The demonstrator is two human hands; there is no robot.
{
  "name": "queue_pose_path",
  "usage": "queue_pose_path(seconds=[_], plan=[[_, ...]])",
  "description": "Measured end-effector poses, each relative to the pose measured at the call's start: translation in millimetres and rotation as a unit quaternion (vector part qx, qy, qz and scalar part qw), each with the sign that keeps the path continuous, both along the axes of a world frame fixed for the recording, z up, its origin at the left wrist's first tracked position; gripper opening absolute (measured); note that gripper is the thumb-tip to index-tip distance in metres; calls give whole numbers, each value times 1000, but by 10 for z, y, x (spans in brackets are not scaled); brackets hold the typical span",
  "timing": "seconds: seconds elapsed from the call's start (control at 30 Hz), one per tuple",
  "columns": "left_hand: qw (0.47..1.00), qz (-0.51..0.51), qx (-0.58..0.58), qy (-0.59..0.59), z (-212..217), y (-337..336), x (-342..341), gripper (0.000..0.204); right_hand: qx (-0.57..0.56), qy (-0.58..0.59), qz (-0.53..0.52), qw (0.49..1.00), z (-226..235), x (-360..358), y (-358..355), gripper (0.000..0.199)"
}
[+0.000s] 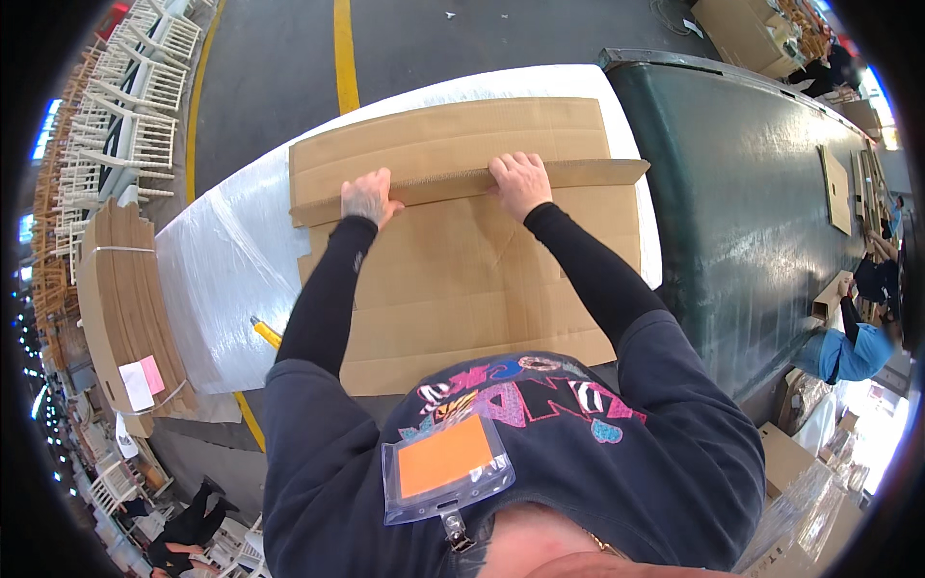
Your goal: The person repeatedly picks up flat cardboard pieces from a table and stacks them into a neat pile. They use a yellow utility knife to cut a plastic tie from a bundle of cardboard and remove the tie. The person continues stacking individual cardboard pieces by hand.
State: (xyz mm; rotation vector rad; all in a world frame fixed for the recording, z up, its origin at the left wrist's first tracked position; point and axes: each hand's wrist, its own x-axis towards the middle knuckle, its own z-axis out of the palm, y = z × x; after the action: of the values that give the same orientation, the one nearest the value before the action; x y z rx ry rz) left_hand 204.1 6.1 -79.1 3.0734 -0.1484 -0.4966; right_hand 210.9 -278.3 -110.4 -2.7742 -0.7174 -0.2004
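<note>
A wide brown cardboard sheet (472, 289) lies in front of me on a surface wrapped in clear-white plastic film (226, 241). Across the sheet runs a raised, folded cardboard strip (597, 171) that stands up like a ridge. My left hand (371, 197) is closed around this strip left of the middle, thumb on the near side. Further right, my right hand (520, 181) grips the same ridge with its fingers curled over the top edge. Beyond it, a flat panel of the cardboard reaches toward the far edge. A yellow utility knife (266, 333) rests on the film beside my left forearm.
A strapped bundle of flat cardboard (120, 299) stands at the left end. Stacked white chairs (135, 135) rise behind it. A long dark green table (723, 183) adjoins on the right, with cardboard pieces (836, 190) and a co-worker in blue (853, 352) at its far side.
</note>
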Motion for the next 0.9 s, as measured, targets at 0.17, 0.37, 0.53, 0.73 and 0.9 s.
queue_pose_path(seconds=[0.17, 0.37, 0.53, 0.73, 0.9], plan=[[996, -48, -75, -13, 106, 29, 531, 53, 117, -154, 198, 961, 191, -104, 357, 52], [993, -111, -8, 28, 103, -365, 1029, 44, 76, 28, 483, 872, -423, -623, 856, 49], [992, -108, -36, 49, 8, -290, 1065, 35, 76, 89, 472, 874, -502, -627, 919, 45], [973, -101, -127, -165, 442, -312, 162, 23, 22, 62, 501, 863, -569, -694, 871, 47], [916, -19, -118, -384, 190, -382, -1347, 27, 7, 100, 486, 868, -632, -741, 844, 45]])
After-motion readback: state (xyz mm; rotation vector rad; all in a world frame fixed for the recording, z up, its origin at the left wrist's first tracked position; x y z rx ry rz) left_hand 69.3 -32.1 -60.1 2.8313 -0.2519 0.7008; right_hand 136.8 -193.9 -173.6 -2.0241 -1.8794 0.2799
